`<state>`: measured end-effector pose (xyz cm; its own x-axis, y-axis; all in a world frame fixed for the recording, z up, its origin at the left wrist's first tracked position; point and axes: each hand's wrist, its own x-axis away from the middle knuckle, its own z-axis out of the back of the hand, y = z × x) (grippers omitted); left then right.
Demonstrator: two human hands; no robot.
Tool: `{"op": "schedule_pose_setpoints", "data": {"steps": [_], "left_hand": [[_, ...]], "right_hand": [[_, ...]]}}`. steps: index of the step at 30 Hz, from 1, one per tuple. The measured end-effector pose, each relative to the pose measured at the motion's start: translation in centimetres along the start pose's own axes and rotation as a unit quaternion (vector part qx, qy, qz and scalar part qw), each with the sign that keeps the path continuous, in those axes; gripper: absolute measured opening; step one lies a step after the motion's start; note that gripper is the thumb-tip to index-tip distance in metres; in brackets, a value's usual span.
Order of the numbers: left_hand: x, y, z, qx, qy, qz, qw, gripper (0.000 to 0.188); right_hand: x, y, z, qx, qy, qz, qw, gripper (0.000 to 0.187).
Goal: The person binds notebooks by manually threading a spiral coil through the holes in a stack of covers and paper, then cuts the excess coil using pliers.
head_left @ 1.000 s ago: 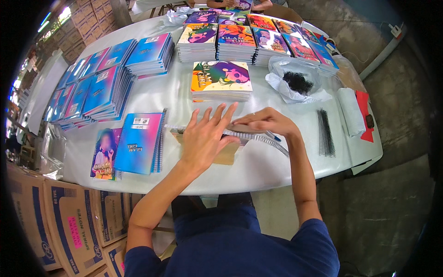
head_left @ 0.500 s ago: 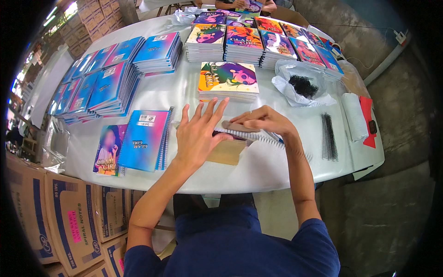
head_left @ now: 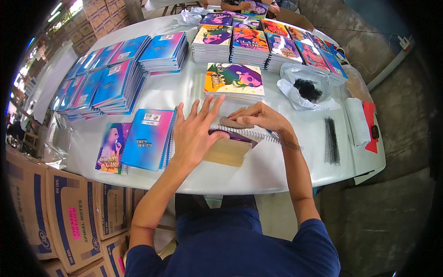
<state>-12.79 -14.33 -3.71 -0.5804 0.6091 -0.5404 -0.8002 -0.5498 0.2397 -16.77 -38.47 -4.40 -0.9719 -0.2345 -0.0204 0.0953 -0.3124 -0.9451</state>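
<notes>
A notebook [head_left: 240, 137] with a dark purple cover is tilted in front of me, its holed edge up, above a tan block [head_left: 225, 153]. A wire spiral coil [head_left: 284, 141] runs along that edge, its loose tail sticking out to the right beneath my right wrist. My right hand [head_left: 265, 117] is closed on a flat grey-brown pad [head_left: 236, 123], pressed against the coil. My left hand [head_left: 194, 131] lies with fingers spread at the notebook's left end, thumb against its edge. The notebook's left end is hidden behind this hand.
Just beyond stands a stack of colourful notebooks [head_left: 234, 81]. Blue-pink notebooks [head_left: 147, 138] lie to the left, with more stacks behind. Loose coils [head_left: 331, 141] and a plastic bag of black coils [head_left: 308, 90] are on the right. Another person's hands [head_left: 249, 6] show at the far edge.
The whole view has shifted slightly. My right hand and the pad have moved a little left along the coil. The coil's tail, blurred before, now shows more sharply under my wrist.
</notes>
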Motion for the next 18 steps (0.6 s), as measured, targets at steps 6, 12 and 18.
{"op": "schedule_pose_setpoints", "data": {"steps": [6, 12, 18], "left_hand": [[0.3, -0.7, 0.3, -0.042, 0.028, 0.01, 0.999, 0.101], [0.7, -1.4, 0.0, -0.021, 0.022, 0.037, 0.999, 0.102], [0.7, -1.4, 0.3, -0.01, 0.014, 0.061, 0.998, 0.107]], "right_hand": [[0.9, -2.0, 0.6, -0.163, 0.015, 0.007, 0.987, 0.042], [-0.3, -1.6, -0.6, -0.075, 0.012, 0.03, 0.997, 0.046], [-0.7, -2.0, -1.1, -0.08, -0.004, 0.02, 0.997, 0.047]]}}
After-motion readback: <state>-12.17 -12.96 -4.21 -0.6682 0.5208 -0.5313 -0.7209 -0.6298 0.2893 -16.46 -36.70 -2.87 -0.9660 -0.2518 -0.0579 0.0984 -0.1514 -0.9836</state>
